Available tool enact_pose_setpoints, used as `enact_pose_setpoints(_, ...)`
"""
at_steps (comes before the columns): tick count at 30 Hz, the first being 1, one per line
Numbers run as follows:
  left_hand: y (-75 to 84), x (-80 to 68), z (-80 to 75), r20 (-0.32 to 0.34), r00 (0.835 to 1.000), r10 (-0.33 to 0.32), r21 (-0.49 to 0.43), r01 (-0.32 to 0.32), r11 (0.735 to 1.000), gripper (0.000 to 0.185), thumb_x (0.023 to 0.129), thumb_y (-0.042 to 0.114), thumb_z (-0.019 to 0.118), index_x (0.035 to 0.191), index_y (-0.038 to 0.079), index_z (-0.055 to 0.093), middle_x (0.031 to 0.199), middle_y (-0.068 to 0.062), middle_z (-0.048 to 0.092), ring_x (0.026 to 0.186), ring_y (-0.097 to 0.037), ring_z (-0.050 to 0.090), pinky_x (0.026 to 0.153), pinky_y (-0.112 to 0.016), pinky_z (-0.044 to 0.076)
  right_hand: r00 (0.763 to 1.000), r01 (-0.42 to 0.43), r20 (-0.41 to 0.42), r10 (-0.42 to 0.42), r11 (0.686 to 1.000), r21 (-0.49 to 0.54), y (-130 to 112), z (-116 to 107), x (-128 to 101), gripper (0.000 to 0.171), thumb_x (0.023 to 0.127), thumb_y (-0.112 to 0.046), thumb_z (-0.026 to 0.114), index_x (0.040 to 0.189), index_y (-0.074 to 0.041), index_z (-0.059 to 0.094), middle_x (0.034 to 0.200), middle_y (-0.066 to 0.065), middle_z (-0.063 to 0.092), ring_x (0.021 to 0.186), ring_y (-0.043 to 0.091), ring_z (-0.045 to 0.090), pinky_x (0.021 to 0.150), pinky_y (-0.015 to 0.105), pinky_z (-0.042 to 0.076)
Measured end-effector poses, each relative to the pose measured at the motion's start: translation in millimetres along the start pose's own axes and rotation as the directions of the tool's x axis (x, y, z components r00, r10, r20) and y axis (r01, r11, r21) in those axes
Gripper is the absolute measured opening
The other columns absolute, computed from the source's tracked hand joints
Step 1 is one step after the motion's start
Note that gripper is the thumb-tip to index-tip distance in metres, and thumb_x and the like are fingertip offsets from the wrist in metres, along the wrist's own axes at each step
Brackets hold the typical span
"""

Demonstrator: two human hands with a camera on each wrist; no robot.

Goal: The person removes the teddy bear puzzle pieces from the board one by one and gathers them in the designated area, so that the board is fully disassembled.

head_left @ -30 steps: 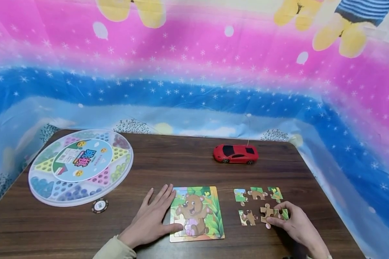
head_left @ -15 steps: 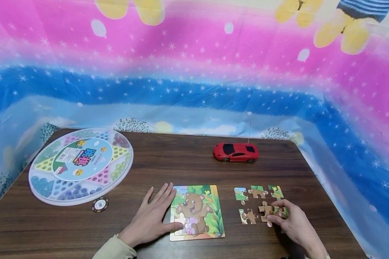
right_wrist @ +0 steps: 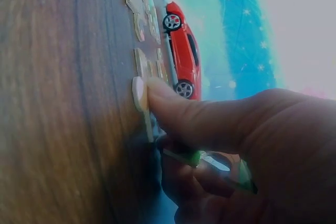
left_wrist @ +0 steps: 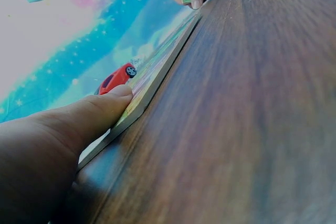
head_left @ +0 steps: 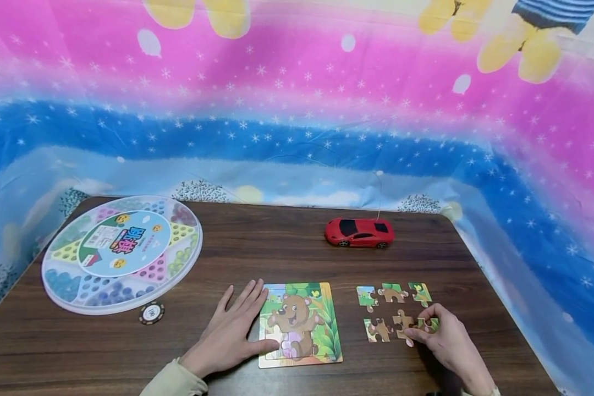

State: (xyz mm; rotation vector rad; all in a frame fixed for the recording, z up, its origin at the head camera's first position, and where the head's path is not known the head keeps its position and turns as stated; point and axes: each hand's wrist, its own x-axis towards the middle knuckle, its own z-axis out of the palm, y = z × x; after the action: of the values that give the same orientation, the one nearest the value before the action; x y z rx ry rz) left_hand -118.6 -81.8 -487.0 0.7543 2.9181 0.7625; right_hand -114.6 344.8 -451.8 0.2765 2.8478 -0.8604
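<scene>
My left hand (head_left: pixel 237 322) lies flat on the brown table, fingers straight, with its thumb (left_wrist: pixel 102 111) pressing the lower left corner of the bear puzzle board (head_left: pixel 307 324). To the right of the board lie several loose puzzle pieces (head_left: pixel 393 294) in two rows. My right hand (head_left: pixel 418 327) is at the lower row with curled fingers. Its thumb (right_wrist: pixel 184 111) pushes against the edge of a brown piece (head_left: pixel 403 320), and a green piece (right_wrist: pixel 184 157) is pinched under the fingers. The palm hides most of the green piece.
A red toy car (head_left: pixel 359 233) with a thin aerial stands behind the pieces. A round clear game box (head_left: pixel 121 254) sits at the table's far left, a small chip (head_left: pixel 151 313) in front of it. Starry blue and pink cloth surrounds the table.
My right hand has drawn the brown piece a little to the left, toward the piece beside it. The left hand and the board have stayed where they were.
</scene>
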Motion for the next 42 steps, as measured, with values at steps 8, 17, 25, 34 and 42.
enact_pose_setpoints(8,-0.5,0.2,0.5,-0.002,1.0,-0.002,0.008,0.002,1.0,0.102,0.083,0.076,0.051,0.154,0.006,0.026,0.162,-0.008,0.013,0.149,-0.022,0.008,0.114,-0.054,-0.004,0.999,-0.044,0.005,0.044,0.999,0.026,4,-7,4,0.048,0.085,-0.042,0.075,0.11,-0.005,0.059,0.07,0.004,0.05,0.056,0.017,0.042,0.053,0.031,0.035)
enact_pose_setpoints(17,-0.1,1.0,0.4,0.004,1.0,-0.012,0.013,0.012,1.0,0.103,0.082,0.077,0.049,0.154,0.007,0.026,0.162,-0.007,0.013,0.149,-0.021,0.008,0.114,-0.053,-0.004,0.994,-0.105,-0.015,0.106,0.993,0.051,18,-21,2,0.057,0.089,-0.039,0.071,0.126,0.0,0.053,0.085,0.008,0.06,0.068,0.017,0.059,0.06,0.034,0.043)
enact_pose_setpoints(25,0.4,0.3,0.3,0.001,1.0,-0.008,-0.004,0.008,1.0,0.101,0.083,0.075,0.051,0.154,0.007,0.026,0.162,-0.008,0.013,0.149,-0.022,0.009,0.114,-0.053,-0.004,0.987,-0.154,-0.06,0.15,0.985,-0.078,23,-19,6,0.083,0.081,-0.059,0.07,0.126,0.01,0.054,0.096,0.019,0.059,0.077,0.027,0.056,0.066,0.042,0.045)
enact_pose_setpoints(34,0.3,-0.6,0.8,0.006,1.0,-0.005,-0.009,0.005,1.0,0.101,0.083,0.075,0.051,0.154,0.007,0.026,0.162,-0.008,0.013,0.149,-0.022,0.008,0.114,-0.053,-0.004,0.981,-0.179,-0.096,0.169,0.978,-0.107,23,-15,4,0.091,0.078,-0.063,0.071,0.125,0.012,0.051,0.092,0.014,0.052,0.078,0.026,0.048,0.066,0.042,0.041)
enact_pose_setpoints(42,-0.2,-0.2,1.3,-0.005,1.0,-0.002,0.007,0.002,1.0,0.102,0.083,0.076,0.05,0.154,0.006,0.027,0.162,-0.008,0.014,0.148,-0.022,0.009,0.114,-0.053,-0.004,0.987,-0.149,-0.071,0.142,0.984,-0.097,23,-16,5,0.09,0.078,-0.067,0.068,0.122,0.009,0.054,0.092,0.013,0.053,0.079,0.026,0.049,0.068,0.043,0.042)
